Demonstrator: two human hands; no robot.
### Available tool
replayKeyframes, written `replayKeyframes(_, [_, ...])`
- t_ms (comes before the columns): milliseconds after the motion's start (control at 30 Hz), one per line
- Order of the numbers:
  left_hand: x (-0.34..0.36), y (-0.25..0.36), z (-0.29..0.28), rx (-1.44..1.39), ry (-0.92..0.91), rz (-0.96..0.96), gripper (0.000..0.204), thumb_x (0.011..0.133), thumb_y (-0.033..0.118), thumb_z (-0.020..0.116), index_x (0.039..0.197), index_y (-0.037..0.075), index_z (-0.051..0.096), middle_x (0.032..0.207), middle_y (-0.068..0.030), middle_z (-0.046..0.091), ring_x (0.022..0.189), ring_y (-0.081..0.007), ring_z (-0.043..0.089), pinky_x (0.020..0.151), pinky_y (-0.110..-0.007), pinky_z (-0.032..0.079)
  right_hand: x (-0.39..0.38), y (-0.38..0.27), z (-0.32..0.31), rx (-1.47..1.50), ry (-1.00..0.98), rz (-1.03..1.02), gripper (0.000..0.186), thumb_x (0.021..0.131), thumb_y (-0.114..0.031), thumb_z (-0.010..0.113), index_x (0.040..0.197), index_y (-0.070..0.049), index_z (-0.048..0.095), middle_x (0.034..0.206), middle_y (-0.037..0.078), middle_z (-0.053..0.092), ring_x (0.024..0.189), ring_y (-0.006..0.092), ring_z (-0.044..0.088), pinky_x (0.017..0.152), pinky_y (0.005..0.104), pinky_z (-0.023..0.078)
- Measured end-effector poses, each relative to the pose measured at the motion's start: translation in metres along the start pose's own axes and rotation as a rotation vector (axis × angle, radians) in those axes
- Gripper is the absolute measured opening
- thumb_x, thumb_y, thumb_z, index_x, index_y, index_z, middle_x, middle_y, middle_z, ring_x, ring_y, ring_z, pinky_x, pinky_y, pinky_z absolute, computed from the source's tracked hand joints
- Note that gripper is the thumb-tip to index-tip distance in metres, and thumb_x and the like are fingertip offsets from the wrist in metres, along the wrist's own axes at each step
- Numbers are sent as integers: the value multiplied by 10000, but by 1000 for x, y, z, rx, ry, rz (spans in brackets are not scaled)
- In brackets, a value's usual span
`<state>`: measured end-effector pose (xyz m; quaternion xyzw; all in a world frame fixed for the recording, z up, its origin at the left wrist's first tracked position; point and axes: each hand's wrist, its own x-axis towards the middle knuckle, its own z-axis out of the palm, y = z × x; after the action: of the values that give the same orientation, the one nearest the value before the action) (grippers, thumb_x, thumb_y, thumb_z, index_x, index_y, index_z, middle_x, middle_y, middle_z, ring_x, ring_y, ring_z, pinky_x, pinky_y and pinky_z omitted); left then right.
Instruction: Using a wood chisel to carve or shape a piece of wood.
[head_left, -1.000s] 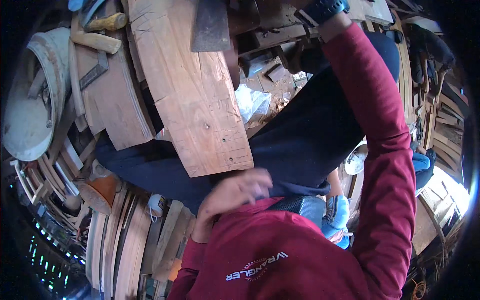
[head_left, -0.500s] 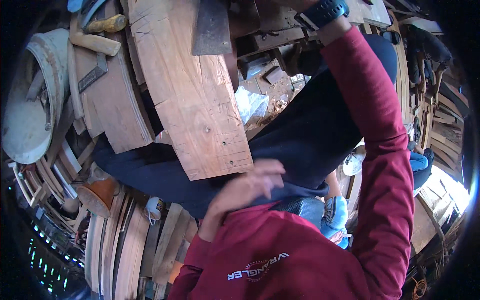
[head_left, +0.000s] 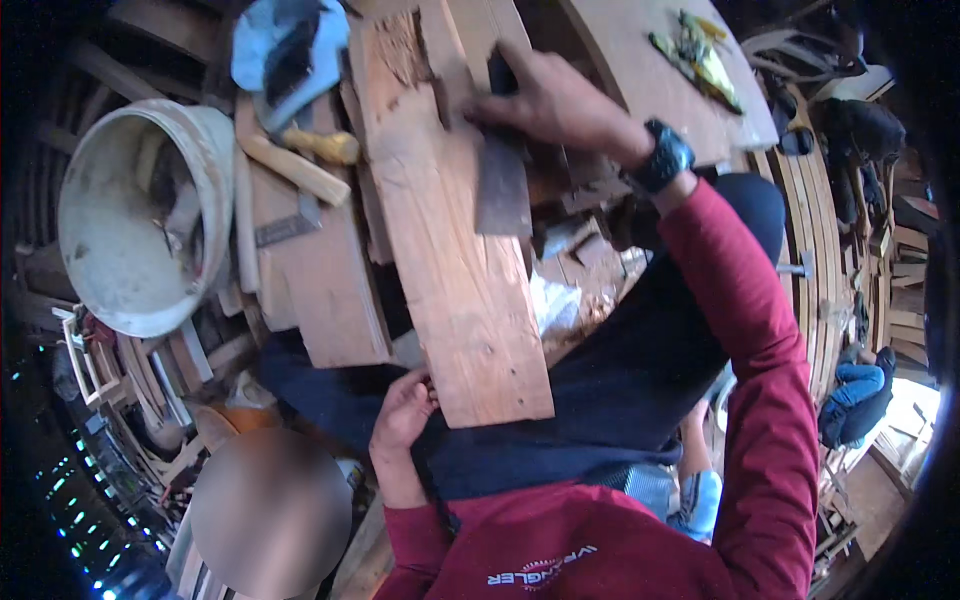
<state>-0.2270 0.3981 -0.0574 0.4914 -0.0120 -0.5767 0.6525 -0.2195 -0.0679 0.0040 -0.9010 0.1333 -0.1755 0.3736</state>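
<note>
Readable: white printed block lettering (head_left: 543,568) only, upside down across the chest of a dark-red long-sleeved fabric top (head_left: 620,522) (small ring-shaped emblem at its middle). Black wristwatch (head_left: 667,158): display illegible.

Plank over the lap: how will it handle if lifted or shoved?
The plank looks like broad, solid wood, so probably stiff and fairly heavy. Its wide flat face suggests sliding rather than rolling. The rough patch near its far end looks crumbly and might shed splinters.
</note>
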Motion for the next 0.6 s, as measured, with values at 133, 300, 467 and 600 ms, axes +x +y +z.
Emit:
replayKeyframes(133, [2, 107, 62, 1290, 143, -195, 325, 1029, 276, 584, 1143, -9, 691, 920, -115, 759, 831, -188, 723, 745, -323, 543, 4, 2, -13, 88, 78, 4, 501, 875, -331, 743, 1106, 45, 506, 914, 332, 658, 897, 502, 654, 736, 503, 536])
replayKeyframes(300, [28, 184, 97, 776, 107, 183, 294, 1050, 215, 533, 1105, -41, 668, 884, -63, 722, 849, -133, 673, 775, -284, 514, 14, -3, -19, 142, 71, 159, 455, 889, -264, 713, 1145, 42, 494, 975, 346, 651, 952, 522, 632, 780, 529, 525])
replayKeyframes(467, [152, 216, 106, 736, 299, 733, 197, 1004, 160, 618, 1089, -10, 670, 1045, -77, 703, 986, -141, 656, 892, -291, 502, 23, -9, -25, 200, 170, 271, 405, 912, -277, 683, 1058, 30, 464, 870, 331, 636, 834, 502, 637, 720, 525, 492])
replayKeyframes(600, [223, 241, 126, 1236, 322, 1114, 237, 981, 172, 637, 1134, -8, 659, 1163, -125, 684, 1110, -252, 650, 985, -355, 487, 26, 1, -29, 330, 255, 327, 409, 937, -296, 686, 1043, -1, 424, 791, 212, 608, 695, 346, 631, 638, 478, 488])
